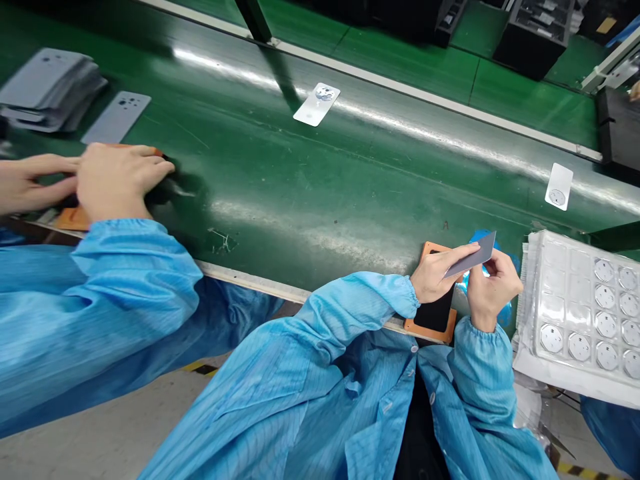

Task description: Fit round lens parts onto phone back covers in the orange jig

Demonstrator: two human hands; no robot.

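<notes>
My left hand point(440, 272) and my right hand point(493, 288) both pinch a thin grey flat panel point(474, 257), holding it tilted just above an orange jig with a black inset point(434, 319) at the belt's near edge. The left fingers grip the panel's lower left end. The right fingers close on its underside near the middle. A piece of blue film point(481, 238) shows behind the panel and under my right hand.
A clear tray of several round discs point(580, 303) lies to the right. Two white panels point(317, 105) point(559, 187) ride on the green conveyor belt point(320, 200). At left, a co-worker's hands point(117, 180) press on another orange jig point(70, 217), near a stack of grey panels point(50, 87).
</notes>
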